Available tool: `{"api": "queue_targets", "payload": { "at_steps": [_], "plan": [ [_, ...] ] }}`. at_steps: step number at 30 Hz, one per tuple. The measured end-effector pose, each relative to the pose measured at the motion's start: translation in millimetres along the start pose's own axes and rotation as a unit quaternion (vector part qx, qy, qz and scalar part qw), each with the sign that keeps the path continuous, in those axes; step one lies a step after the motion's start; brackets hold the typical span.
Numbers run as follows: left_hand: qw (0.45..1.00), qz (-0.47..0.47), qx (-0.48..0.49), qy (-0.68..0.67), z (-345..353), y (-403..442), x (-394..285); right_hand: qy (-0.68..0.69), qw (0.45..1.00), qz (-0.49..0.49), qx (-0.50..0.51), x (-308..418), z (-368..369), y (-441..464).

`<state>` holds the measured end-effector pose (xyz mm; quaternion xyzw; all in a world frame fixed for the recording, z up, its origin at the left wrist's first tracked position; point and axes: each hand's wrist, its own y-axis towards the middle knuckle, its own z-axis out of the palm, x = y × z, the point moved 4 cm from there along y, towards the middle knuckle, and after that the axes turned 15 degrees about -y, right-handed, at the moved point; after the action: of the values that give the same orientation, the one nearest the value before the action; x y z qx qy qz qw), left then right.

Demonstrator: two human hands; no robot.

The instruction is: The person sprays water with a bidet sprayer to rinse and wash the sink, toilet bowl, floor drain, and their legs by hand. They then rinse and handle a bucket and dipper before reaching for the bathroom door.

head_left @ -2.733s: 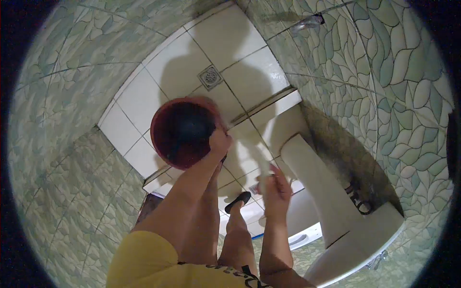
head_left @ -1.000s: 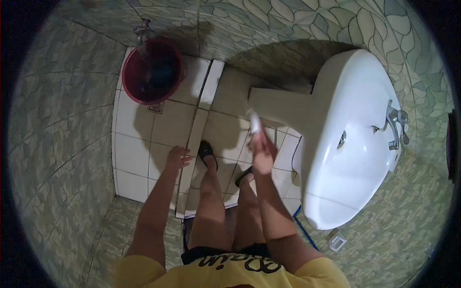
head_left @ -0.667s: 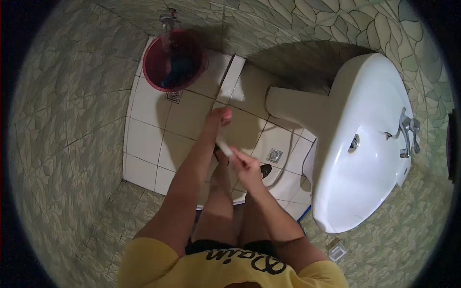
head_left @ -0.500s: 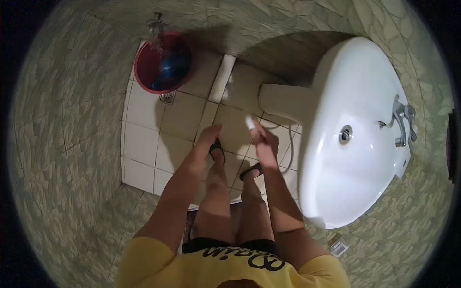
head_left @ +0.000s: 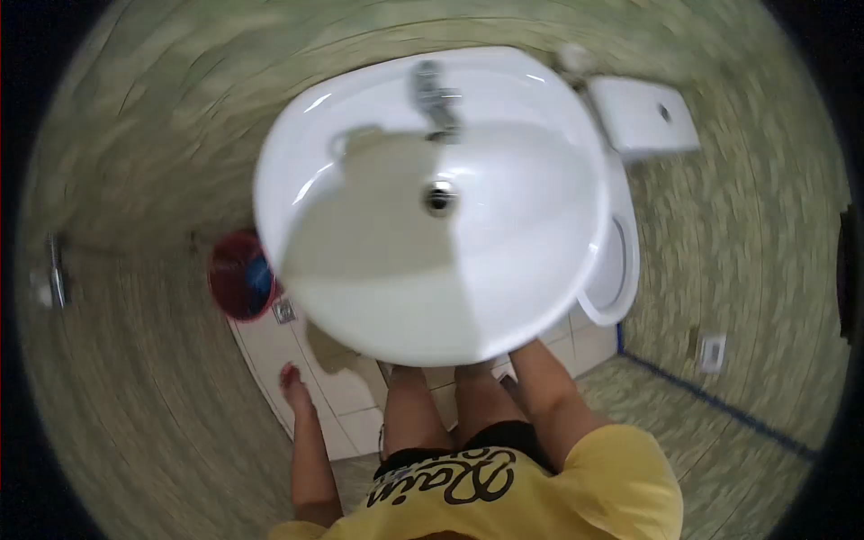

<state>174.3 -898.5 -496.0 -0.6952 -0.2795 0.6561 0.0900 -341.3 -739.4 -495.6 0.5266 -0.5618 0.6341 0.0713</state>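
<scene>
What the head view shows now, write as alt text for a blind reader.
A white sink, seen from above, dominates the view and hides the right hand. The blurred left hand hangs over pale floor tiles, with a red bucket beyond.

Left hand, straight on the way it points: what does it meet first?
Probably the red bucket. The left hand's line runs over the floor drain toward the bucket's near edge; hand height is unclear, so it might pass above.

A yellow short-sleeved shirt (head_left: 553, 499) lettered "Rain" tops black shorts (head_left: 510, 438).
</scene>
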Motion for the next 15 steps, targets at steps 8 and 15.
{"api": "queue_targets", "payload": {
  "at_steps": [8, 15],
  "plan": [
    [0.849, 0.482, 0.054, 0.209, 220.5, -201.8, -292.8, 0.216, 0.942, 0.097, -0.239, -9.4, -241.1, -17.4],
    [0.732, 0.571, 0.328, 0.175, 416.8, -269.1, -293.9, 0.166, 0.982, -0.039, -0.083, 149.7, -277.6, -80.5]
  ]
}}
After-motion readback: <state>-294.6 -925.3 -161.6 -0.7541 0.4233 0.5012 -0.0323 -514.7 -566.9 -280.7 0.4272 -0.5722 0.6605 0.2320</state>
